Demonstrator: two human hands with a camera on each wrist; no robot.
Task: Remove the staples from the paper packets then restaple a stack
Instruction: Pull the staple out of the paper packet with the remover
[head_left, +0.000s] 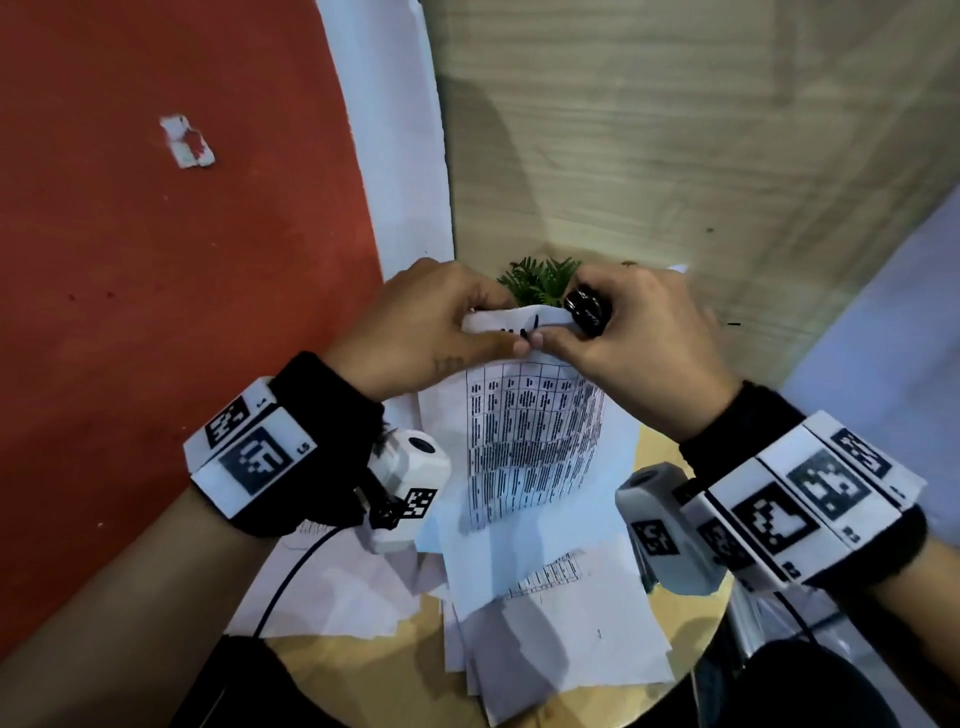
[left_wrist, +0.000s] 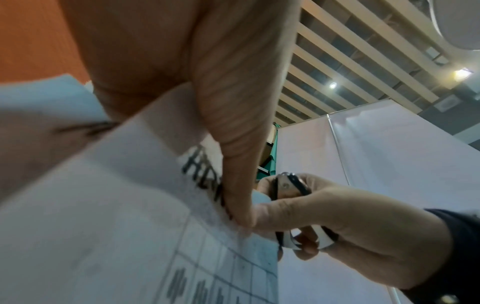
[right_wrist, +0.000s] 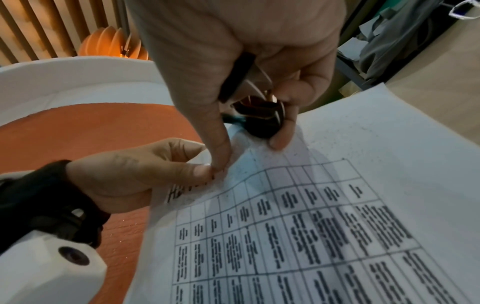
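A paper packet (head_left: 530, 441) printed with a table is held up above the round table, its top edge folded over. My left hand (head_left: 431, 327) pinches the top corner of the packet (left_wrist: 130, 205), thumb on the front by the handwritten word. My right hand (head_left: 634, 338) grips a black staple remover (head_left: 586, 310) in its curled fingers, while its thumb tip presses the same corner against my left thumb. In the right wrist view the staple remover (right_wrist: 257, 115) lies on the packet (right_wrist: 311, 226) near its top edge. The staple itself is hidden.
Several loose sheets (head_left: 545, 623) lie piled on the round wooden table (head_left: 363, 670) below the hands. A small green plant (head_left: 540, 280) stands just behind the hands. A red wall (head_left: 156, 260) is to the left, a wood panel (head_left: 675, 156) behind.
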